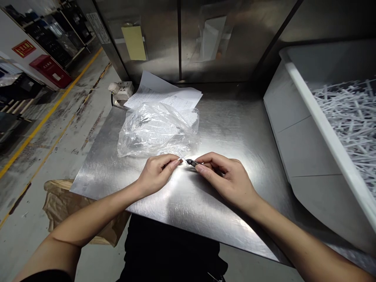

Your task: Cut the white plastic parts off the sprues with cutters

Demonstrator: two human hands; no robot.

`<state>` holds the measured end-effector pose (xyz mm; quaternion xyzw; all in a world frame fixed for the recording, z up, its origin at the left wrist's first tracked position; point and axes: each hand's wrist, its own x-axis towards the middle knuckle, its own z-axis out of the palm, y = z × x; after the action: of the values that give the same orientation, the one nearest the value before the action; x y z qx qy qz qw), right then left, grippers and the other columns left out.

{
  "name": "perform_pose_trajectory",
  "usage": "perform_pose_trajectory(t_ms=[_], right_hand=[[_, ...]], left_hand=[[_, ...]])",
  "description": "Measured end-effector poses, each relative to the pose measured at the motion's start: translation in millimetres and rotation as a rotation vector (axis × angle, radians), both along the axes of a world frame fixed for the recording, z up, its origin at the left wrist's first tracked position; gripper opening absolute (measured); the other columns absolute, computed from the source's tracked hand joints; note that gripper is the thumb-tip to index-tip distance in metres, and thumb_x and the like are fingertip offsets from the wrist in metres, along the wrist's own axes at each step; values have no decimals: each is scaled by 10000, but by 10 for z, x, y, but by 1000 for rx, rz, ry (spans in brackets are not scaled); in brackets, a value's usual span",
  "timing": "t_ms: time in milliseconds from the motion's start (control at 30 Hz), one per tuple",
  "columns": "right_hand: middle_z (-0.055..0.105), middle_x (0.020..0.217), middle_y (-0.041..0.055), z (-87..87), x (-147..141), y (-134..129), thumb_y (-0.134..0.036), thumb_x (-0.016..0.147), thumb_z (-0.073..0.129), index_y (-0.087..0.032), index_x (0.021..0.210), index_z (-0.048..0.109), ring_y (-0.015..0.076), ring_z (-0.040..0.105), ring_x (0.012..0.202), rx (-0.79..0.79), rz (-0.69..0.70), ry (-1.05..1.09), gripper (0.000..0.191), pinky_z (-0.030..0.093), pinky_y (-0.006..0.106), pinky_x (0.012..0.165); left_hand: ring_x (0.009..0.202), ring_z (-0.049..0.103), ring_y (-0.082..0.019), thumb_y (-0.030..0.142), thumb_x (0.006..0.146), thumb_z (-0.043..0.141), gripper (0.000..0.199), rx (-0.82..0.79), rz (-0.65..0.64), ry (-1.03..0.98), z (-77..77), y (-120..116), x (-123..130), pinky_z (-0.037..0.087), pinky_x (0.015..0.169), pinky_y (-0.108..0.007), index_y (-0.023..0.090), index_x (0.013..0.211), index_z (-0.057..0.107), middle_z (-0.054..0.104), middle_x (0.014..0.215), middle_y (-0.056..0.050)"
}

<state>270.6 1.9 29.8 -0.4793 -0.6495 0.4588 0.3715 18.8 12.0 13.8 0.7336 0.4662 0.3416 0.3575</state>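
Note:
My left hand (pixel 158 170) pinches a thin white plastic piece (pixel 182 157) between thumb and fingertips, over the metal table (pixel 235 129). Closed around a small dark cutting tool (pixel 192 162), my right hand (pixel 227 176) holds the tool's tip against or very near the white piece. The exact contact is too small to tell. Just beyond both hands lies a clear plastic bag (pixel 155 129) with many small white bits inside.
Printed sheets (pixel 164 94) lie behind the bag, near a power socket (pixel 123 91). At the right stands a large grey bin (pixel 305 145) of white plastic pieces (pixel 352 121). A brown paper sack (pixel 58 199) is below the table's left edge.

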Motion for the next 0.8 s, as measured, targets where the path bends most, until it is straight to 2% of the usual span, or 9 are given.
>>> perform_pose_trajectory(t_ms=[300,600,800], right_hand=[[677,727,-4,0,31,37,-413,1042,750,-223,1035,826,166,580,638,81,-68,-28,204,449,313,588],[706,748,5,-48,21,57,-419,1043,757,-220,1070,826,167,614,639,72,-58,-25,212,467,314,592],[758,797,24,-62,6,31,-433,1064,743,-221,1119,806,189,675,666,43,-40,-21,228,518,339,626]], left_hand=[[727,710,-140,399,1149,635,305,-14,-49,-20,-7,5,-19,515,675,-239,180,1076,835,804,848,-30],[733,722,-137,277,1154,623,206,184,-147,37,-17,-17,-22,541,701,-249,177,1111,798,808,883,-35],[701,662,-134,238,1166,577,208,257,-221,77,-23,-29,-23,483,664,-259,172,1091,760,740,826,-25]])
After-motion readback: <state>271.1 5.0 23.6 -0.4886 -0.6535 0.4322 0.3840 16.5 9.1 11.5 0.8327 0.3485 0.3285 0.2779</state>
